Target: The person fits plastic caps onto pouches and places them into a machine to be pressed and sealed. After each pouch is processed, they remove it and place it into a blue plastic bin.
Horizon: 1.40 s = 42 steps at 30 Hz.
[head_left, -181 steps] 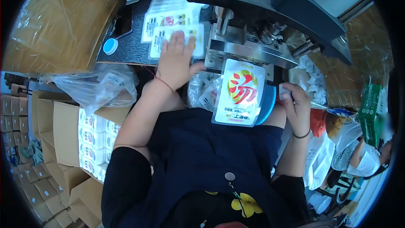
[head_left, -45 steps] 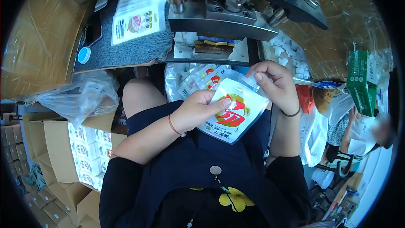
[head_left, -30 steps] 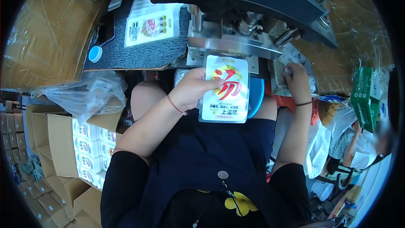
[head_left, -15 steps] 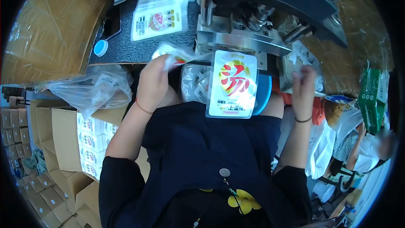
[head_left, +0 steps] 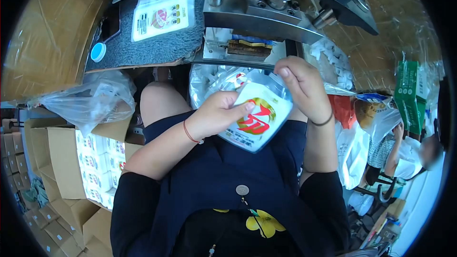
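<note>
A white pouch [head_left: 257, 119] with red characters and a yellow-green ring hangs tilted over my lap. My left hand [head_left: 216, 114] grips its left side, thumb lying across the printed front. At the pouch's clear upper right corner, my right hand [head_left: 302, 85] is closed with thumb and fingers pinched; part of the fingers is hidden. Just beyond the hands stands a metal press [head_left: 257, 19], with a small brown and blue block [head_left: 250, 47] on its bed. Several white pouches [head_left: 162, 16] lie overlapped on the grey mat [head_left: 114, 47] to the left.
A blue-white cap [head_left: 98, 52] and a phone [head_left: 111, 21] lie on the mat. Clear plastic bags [head_left: 107, 97] hang below it. An open carton [head_left: 66, 162] holds packed pouches. White scraps [head_left: 333, 62] fill a tray at right. Another person [head_left: 409, 157] sits far right.
My left hand has come down and right, my right hand has moved left, and both now hold a pouch. The upright pouch at the press is no longer there. The view has shifted slightly.
</note>
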Tool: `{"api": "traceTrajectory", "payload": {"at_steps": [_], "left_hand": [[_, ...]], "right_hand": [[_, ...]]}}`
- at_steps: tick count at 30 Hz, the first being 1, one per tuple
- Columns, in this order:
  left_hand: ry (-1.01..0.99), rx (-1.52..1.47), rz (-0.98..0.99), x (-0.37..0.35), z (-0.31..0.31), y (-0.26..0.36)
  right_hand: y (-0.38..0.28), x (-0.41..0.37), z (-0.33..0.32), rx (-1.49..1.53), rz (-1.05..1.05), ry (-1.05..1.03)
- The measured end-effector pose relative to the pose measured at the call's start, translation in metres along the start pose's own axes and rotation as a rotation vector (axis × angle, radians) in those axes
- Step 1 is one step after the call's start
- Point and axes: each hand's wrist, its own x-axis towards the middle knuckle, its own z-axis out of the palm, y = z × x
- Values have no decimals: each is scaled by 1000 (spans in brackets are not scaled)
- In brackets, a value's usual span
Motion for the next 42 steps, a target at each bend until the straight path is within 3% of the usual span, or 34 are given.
{"api": "traceTrajectory", "payload": {"at_steps": [2, 3, 5, 6, 7, 10, 11, 14, 15, 18, 21, 24, 27, 29, 30, 31, 32, 34, 36, 37, 40, 42], "left_hand": [[-71, 17, -128, 3, 0, -1], [-59, 85, -133, 5, 1, -1], [-38, 225, -139, 11, 2, -2], [-52, 140, -132, 12, 4, -1], [-66, 55, -126, 10, 7, -2], [-110, -163, -152, 10, 11, -1], [-131, -213, -193, 12, 12, -1], [-206, -275, -254, 14, 9, -8], [-219, -284, -237, 13, 8, -8], [-130, -231, -191, 19, -9, -7], [-35, -335, -120, 35, -31, 13], [-17, -361, -197, 49, -45, 24], [115, -253, 49, 50, -46, 13], [581, 86, 241, 51, -73, 35], [690, 286, 353, 50, -91, 59], [939, 988, 683, 59, -134, 59], [932, 1318, 704, 63, -163, 67], [789, 1925, 320, 51, -185, 45], [591, 1886, 330, 18, -158, 39], [473, 1798, 469, 5, -144, 38], [577, 1502, 350, -20, -141, 19], [560, 537, 355, -20, -122, 17]], "right_hand": [[-3, -4, -12, 9, 20, -61], [-5, -6, -12, 110, 148, 21], [-5, -6, -9, 134, 140, 80], [-4, -6, -7, 145, 136, 110], [-1, -8, -6, 92, 185, 2], [12, -10, -10, -46, 56, -50], [12, -9, -17, -95, 20, -161], [11, -6, -25, 48, 17, -296], [15, -7, -28, -15, -36, -230], [50, -8, -45, -470, 136, 103], [95, -16, -60, -617, 191, -8], [119, -18, -52, -584, 282, -18], [126, -25, -43, -619, 244, 100], [131, -28, -38, -632, 189, 190], [136, -30, -39, -628, 144, 226], [137, -31, -39, -625, 93, 262], [134, -32, -38, -667, 147, 291], [119, -36, -39, -751, 251, 352], [95, -37, -42, -699, 265, 378], [85, -39, -41, -609, 257, 418], [66, -42, -23, -376, 178, 358], [51, -38, -3, -191, 65, 219]]}}
